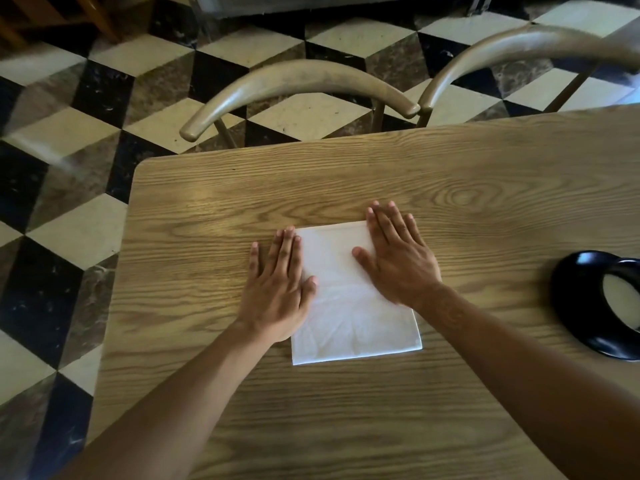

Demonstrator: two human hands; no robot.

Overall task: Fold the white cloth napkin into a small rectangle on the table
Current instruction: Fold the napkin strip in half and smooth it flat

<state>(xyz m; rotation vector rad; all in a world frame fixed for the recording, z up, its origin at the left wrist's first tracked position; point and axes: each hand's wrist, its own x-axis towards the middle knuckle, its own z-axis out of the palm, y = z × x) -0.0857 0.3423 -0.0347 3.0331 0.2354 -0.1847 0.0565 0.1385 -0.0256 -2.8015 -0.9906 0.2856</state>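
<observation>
You see one white folded napkin (349, 299), one wooden table (485, 174), two curved chair backs (298, 88) (526, 46), one black ring-shaped object (588, 306), and your two hands: left hand (277, 289), right hand (398, 258).

the white cloth napkin (349, 306) lies flat on the wooden surface (450, 188) at the centre of the frame, folded into a slightly tilted rectangle, faintly creased in its lower half.

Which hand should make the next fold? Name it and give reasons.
Probably the right hand. It lies flat on the napkin over its far right corner, ready to lift that edge. The left hand rests mostly on the table, overlapping only the left edge.
</observation>
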